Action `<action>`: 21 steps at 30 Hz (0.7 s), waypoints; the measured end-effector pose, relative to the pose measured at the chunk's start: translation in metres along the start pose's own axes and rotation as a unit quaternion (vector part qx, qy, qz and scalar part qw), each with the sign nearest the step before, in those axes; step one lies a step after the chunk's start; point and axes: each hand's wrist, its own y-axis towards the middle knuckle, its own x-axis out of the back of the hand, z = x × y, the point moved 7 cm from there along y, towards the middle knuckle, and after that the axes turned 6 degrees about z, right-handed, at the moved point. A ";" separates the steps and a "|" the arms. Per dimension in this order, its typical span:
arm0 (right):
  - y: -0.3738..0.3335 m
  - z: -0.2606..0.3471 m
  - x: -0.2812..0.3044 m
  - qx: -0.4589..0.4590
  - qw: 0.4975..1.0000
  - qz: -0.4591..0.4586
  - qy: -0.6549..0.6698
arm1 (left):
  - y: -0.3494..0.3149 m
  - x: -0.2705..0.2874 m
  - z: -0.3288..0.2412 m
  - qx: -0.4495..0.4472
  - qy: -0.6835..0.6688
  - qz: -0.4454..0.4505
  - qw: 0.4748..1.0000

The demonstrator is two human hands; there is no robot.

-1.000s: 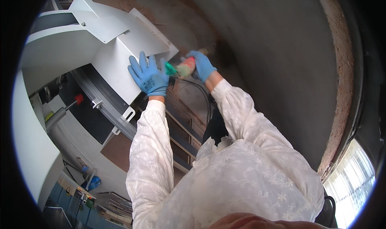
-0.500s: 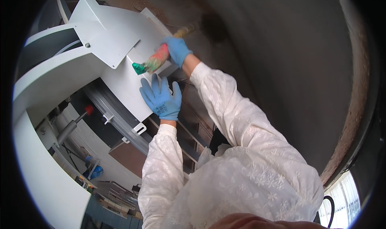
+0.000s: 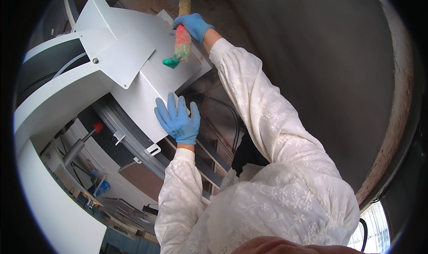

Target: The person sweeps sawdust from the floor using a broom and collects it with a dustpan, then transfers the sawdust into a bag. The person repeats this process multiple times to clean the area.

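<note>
Straw-coloured brush [image 3: 183, 39]; green end [image 3: 170, 63] over white panel [image 3: 139, 103]

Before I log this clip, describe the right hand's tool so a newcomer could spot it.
Start from the white panels at left. At their upper right, the gloved right hand grips a slim tool. Its red and green wrapping and bright green tip set it apart from the plain white panels.

Dark grey surface [image 3: 312, 75] across the right, wall or floor unclear, rough brownish band [image 3: 398, 98] curving beside it, bright ribbed panel [image 3: 376, 223] at lower right.
</note>
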 end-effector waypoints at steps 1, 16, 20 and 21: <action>-0.009 0.003 0.002 0.010 1.000 -0.006 -0.002 | 0.000 0.000 0.000 -0.001 0.003 -0.004 1.000; -0.380 -0.154 0.142 -0.162 0.984 -0.071 -0.030 | -0.005 0.010 -0.003 -0.027 0.003 -0.045 0.999; -0.400 -0.191 0.171 -0.205 0.972 -0.113 -0.014 | -0.004 0.009 -0.003 -0.020 0.005 -0.040 0.999; -0.385 -0.196 0.174 -0.203 0.973 -0.106 -0.006 | -0.004 0.008 -0.002 -0.014 0.001 -0.035 0.999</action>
